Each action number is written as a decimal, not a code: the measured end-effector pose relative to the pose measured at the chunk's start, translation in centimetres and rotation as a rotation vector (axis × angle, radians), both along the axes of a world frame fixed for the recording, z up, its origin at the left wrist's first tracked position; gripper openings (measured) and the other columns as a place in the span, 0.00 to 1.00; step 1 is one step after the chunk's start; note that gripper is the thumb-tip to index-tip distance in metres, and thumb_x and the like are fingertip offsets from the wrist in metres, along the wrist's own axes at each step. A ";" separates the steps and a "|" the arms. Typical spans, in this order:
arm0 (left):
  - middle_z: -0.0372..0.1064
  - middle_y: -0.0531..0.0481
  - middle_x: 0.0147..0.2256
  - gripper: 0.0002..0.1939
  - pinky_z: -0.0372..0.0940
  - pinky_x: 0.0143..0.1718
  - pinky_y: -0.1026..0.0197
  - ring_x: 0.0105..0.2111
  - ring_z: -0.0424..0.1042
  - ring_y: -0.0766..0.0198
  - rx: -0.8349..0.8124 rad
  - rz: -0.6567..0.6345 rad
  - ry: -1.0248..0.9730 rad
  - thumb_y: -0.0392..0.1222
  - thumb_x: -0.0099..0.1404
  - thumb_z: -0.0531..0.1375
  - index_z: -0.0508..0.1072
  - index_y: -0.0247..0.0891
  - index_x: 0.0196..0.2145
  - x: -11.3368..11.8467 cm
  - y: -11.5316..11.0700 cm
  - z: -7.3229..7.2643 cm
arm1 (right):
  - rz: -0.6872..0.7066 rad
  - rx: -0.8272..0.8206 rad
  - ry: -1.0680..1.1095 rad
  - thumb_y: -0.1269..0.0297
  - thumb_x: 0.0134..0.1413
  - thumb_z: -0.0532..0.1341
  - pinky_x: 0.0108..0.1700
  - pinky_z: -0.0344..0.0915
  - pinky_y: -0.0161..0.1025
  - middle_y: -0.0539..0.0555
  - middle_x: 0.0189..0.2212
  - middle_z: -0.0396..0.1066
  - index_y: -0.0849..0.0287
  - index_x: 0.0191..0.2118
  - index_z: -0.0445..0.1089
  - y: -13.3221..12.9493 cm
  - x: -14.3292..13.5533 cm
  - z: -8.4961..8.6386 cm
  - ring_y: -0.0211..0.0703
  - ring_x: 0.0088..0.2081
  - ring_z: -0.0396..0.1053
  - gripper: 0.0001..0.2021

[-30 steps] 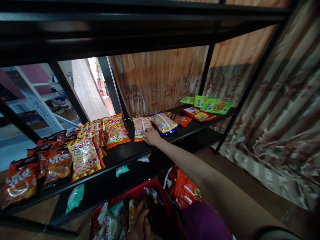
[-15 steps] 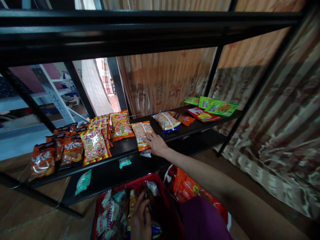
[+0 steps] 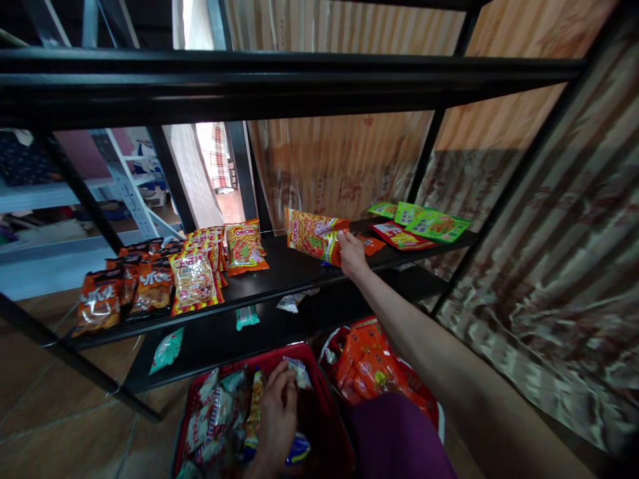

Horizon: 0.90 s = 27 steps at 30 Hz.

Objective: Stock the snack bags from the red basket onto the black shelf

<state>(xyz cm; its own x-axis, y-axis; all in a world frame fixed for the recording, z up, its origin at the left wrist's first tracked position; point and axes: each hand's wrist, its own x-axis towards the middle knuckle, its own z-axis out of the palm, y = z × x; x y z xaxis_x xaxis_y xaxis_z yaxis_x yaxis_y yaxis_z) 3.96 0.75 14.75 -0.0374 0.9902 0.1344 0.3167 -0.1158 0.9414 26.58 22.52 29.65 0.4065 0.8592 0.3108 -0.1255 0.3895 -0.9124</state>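
My right hand (image 3: 352,254) grips the right end of an orange snack bag (image 3: 314,236) and holds it tilted above the shelf, its printed front facing me. Behind it, another snack bag with a blue edge is mostly hidden. A similar orange snack bag (image 3: 245,247) leans upright to the left on the black shelf (image 3: 279,273). My left hand (image 3: 277,412) is down in the red basket (image 3: 299,352), fingers curled among packets. What those fingers hold, if anything, is hidden. A yellow packet (image 3: 254,402) lies beside that hand.
Yellow-red snack bags (image 3: 194,279) and brown-orange snack bags (image 3: 152,286) stand in rows at the left. Green packets (image 3: 439,225) and a red packet (image 3: 402,237) lie at the right. Below are teal packets (image 3: 167,349) and a second basket with orange packs (image 3: 372,362). An upper shelf beam (image 3: 299,83) crosses overhead.
My right hand has lifted the orange snack bag off the shelf, moved it up and right, and turned its printed front toward me. My left hand stays in the basket.
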 end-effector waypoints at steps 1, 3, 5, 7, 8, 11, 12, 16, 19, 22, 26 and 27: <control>0.70 0.41 0.48 0.12 0.64 0.50 0.48 0.48 0.69 0.53 -0.046 -0.010 -0.085 0.44 0.58 0.55 0.77 0.38 0.35 0.4 0.3 0.2 | 0.032 0.012 0.125 0.52 0.50 0.57 0.42 0.67 0.43 0.50 0.32 0.73 0.56 0.38 0.66 -0.5 0.3 0.4 0.43 0.37 0.70 0.14; 0.72 0.40 0.44 0.15 0.67 0.46 0.49 0.44 0.72 0.52 -0.157 -0.050 -0.273 0.48 0.56 0.59 0.76 0.37 0.36 1.3 1.1 0.8 | 0.075 0.013 0.280 0.55 0.50 0.58 0.43 0.68 0.45 0.51 0.33 0.73 0.55 0.39 0.66 -2.3 0.6 0.6 0.45 0.38 0.71 0.13; 0.72 0.39 0.43 0.19 0.68 0.44 0.50 0.43 0.72 0.52 -0.258 -0.092 -0.471 0.51 0.54 0.61 0.75 0.35 0.38 2.1 2.0 1.8 | 0.159 -0.052 0.371 0.56 0.51 0.57 0.45 0.68 0.49 0.53 0.37 0.74 0.55 0.42 0.65 -4.7 0.4 -0.2 0.48 0.42 0.71 0.14; 0.70 0.38 0.47 0.22 0.66 0.47 0.52 0.46 0.71 0.52 -0.311 -0.100 -0.689 0.53 0.54 0.63 0.74 0.34 0.41 2.7 3.0 3.3 | 0.260 -0.159 0.446 0.55 0.51 0.56 0.47 0.68 0.51 0.56 0.39 0.74 0.56 0.44 0.66 -7.5 -0.5 -1.6 0.51 0.46 0.70 0.16; 0.68 0.38 0.49 0.23 0.65 0.49 0.52 0.48 0.70 0.53 -0.317 -0.090 -0.801 0.53 0.53 0.63 0.73 0.35 0.43 2.9 3.5 4.1 | 0.315 -0.211 0.479 0.54 0.52 0.56 0.48 0.68 0.52 0.57 0.40 0.74 0.57 0.45 0.66 -8.9 -1.3 -2.5 0.52 0.47 0.69 0.17; 0.66 0.41 0.53 0.26 0.61 0.53 0.54 0.52 0.67 0.56 -0.270 -0.090 -1.040 0.52 0.53 0.64 0.68 0.40 0.48 3.2 4.6 6.4 | 0.461 -0.303 0.580 0.53 0.52 0.56 0.50 0.67 0.53 0.57 0.42 0.74 0.57 0.46 0.67 -12.9 -4.6 -5.6 0.52 0.50 0.68 0.18; 0.66 0.42 0.53 0.26 0.60 0.54 0.55 0.52 0.67 0.57 -0.228 -0.109 -1.076 0.51 0.54 0.64 0.67 0.41 0.49 3.3 4.8 6.9 | 0.499 -0.321 0.608 0.53 0.52 0.56 0.49 0.67 0.53 0.56 0.42 0.74 0.56 0.45 0.67 -14.2 -5.8 -6.7 0.51 0.50 0.68 0.18; 0.71 0.45 0.47 0.29 0.64 0.50 0.52 0.46 0.72 0.58 -0.169 -0.012 -1.133 0.45 0.53 0.65 0.63 0.42 0.52 2.6 4.5 7.1 | 0.666 -0.389 0.657 0.52 0.52 0.57 0.49 0.67 0.51 0.57 0.42 0.74 0.56 0.42 0.69 -17.8 -9.5 -11.0 0.50 0.49 0.69 0.16; 0.74 0.47 0.42 0.29 0.68 0.44 0.51 0.39 0.75 0.58 -0.212 0.176 -1.087 0.41 0.51 0.66 0.63 0.41 0.50 0.6 3.8 6.3 | 0.630 -0.466 0.660 0.58 0.50 0.59 0.52 0.66 0.47 0.55 0.38 0.75 0.54 0.37 0.70 -18.5 -9.7 -13.0 0.46 0.46 0.71 0.09; 0.74 0.47 0.41 0.29 0.69 0.42 0.51 0.38 0.75 0.57 -0.208 0.177 -0.993 0.41 0.50 0.67 0.64 0.41 0.50 -2.4 3.1 5.8 | 0.522 -0.473 0.648 0.59 0.50 0.58 0.54 0.63 0.48 0.52 0.41 0.75 0.50 0.41 0.69 -18.0 -8.3 -13.2 0.44 0.47 0.71 0.11; 0.74 0.44 0.43 0.30 0.70 0.41 0.50 0.39 0.75 0.54 -0.231 0.049 -0.892 0.44 0.49 0.68 0.65 0.39 0.49 -5.0 1.9 5.7 | 0.464 -0.453 0.416 0.57 0.50 0.60 0.55 0.60 0.50 0.53 0.48 0.71 0.49 0.49 0.64 -16.6 -7.6 -11.1 0.45 0.53 0.66 0.19; 0.74 0.43 0.43 0.30 0.70 0.41 0.50 0.39 0.75 0.54 -0.244 0.026 -0.869 0.44 0.48 0.68 0.65 0.38 0.49 -5.2 1.5 5.7 | 0.491 -0.459 0.338 0.57 0.49 0.61 0.54 0.61 0.49 0.53 0.48 0.71 0.50 0.50 0.64 -16.3 -7.9 -10.5 0.46 0.53 0.66 0.20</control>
<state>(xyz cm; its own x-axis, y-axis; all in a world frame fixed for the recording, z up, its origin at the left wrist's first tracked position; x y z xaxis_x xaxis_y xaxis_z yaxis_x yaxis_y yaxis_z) -1.21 2.29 20.44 -0.0501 0.9850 -0.1653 -0.5178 0.1160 0.8476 18.63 6.27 19.12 -0.0469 0.9794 -0.1963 -0.4889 -0.1939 -0.8505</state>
